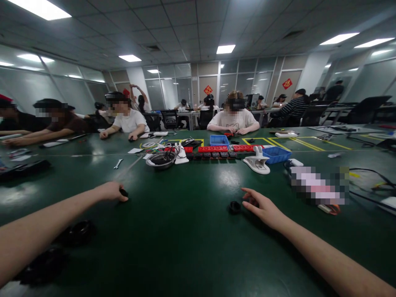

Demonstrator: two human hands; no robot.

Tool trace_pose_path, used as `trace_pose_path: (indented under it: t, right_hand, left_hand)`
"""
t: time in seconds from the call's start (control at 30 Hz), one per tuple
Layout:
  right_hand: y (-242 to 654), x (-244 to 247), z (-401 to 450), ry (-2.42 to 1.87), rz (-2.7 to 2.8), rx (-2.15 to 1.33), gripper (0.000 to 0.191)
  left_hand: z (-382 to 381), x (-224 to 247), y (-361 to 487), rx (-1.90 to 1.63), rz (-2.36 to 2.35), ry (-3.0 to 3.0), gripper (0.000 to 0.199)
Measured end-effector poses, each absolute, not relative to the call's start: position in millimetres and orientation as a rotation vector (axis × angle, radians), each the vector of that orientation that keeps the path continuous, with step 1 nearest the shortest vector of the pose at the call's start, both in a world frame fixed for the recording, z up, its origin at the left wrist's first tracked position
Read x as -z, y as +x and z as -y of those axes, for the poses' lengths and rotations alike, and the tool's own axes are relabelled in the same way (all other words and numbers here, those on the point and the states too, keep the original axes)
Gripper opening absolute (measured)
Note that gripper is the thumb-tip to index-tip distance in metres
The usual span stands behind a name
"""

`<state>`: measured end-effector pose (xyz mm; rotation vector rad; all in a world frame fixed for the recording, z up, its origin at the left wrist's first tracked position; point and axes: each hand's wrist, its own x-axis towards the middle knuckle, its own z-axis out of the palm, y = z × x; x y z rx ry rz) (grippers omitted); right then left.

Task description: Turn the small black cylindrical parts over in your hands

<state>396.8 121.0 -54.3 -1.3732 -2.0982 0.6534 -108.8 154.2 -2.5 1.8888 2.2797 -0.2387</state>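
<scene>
The left hand [110, 191] and the right hand [262, 206] are seen bare. Just behind each grip, a slender wrist [280, 222] is shown; farther back, the left forearm [55, 216] and right forearm [328, 252] are left uncovered, smooth and gradually widened.

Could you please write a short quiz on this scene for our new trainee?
1. Multiple choice: which of these lies nearest the right hand? A) wrench; B) black ring; C) metal bowl.
2. True or false: the left hand holds a small black part.
3. Fill in: the two plastic bins farther across the table are coloured ____.

Key: 1. B; 2. True; 3. blue.
</scene>
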Motion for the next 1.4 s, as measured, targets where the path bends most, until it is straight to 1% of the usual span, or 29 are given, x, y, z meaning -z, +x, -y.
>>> trace_pose_path:
  t: [0.13,0.27,0.4,0.53,0.73,0.8,0.9,1.0,1.03,1.1,1.17,1.23,1.3,1.4]
  right_hand:
    - [396.3,56.3,-123.6,-1.409,2.109,-0.666,0.044]
    - [395.9,56.9,-124.8,-1.430,2.138,-0.658,0.043]
    - [394.6,53.6,-122.9,-1.457,2.150,-0.641,0.044]
    - [394.0,51.5,-121.8,-1.469,2.160,-0.636,0.044]
    - [395.3,52.6,-122.1,-1.466,2.181,-0.620,0.042]
    - [395.3,52.4,-122.0,-1.470,2.186,-0.624,0.042]
    - [395.1,51.8,-122.4,-1.463,2.188,-0.632,0.041]
    - [394.9,51.3,-122.9,-1.435,2.193,-0.635,0.041]
    - [395.0,51.2,-122.9,-1.430,2.197,-0.636,0.041]
    - [395.3,51.0,-122.7,-1.423,2.199,-0.637,0.040]
    - [396.3,51.2,-122.4,-1.411,2.195,-0.638,0.040]
    - [397.9,52.2,-122.3,-1.401,2.178,-0.639,0.040]
    - [399.8,53.9,-122.6,-1.400,2.154,-0.646,0.040]
    - [401.9,56.5,-123.8,-1.400,2.139,-0.647,0.041]
  left_hand:
    - [-138.6,-2.8,-121.9,0.381,-2.330,1.745,0.023]
    - [-127.9,-7.0,-124.3,0.525,-2.412,1.615,0.025]
    - [-117.8,-13.3,-119.6,0.594,-2.505,1.584,0.023]
    - [-109.4,-16.8,-116.5,0.582,-2.529,1.615,0.025]
    - [-100.2,-12.7,-121.7,0.544,-2.466,1.607,0.033]
    - [-102.4,-20.1,-122.7,0.534,-2.437,1.586,0.034]
    - [-117.0,-47.5,-112.1,0.440,-2.397,1.654,0.034]
    - [-137.4,-77.9,-70.6,0.207,-2.241,1.906,0.055]
    - [-142.4,-83.6,-48.5,0.134,-2.152,1.983,0.059]
    - [-146.3,-83.6,4.3,0.022,-1.973,2.104,0.060]
    - [-141.8,-68.3,60.9,-0.186,-1.681,2.204,0.055]
    - [-132.0,-42.2,110.9,-0.275,-1.410,2.235,0.054]
    - [-122.6,-13.3,148.0,-0.330,-1.298,2.251,0.057]
    - [-118.4,21.6,178.8,-0.423,-1.313,2.273,0.068]
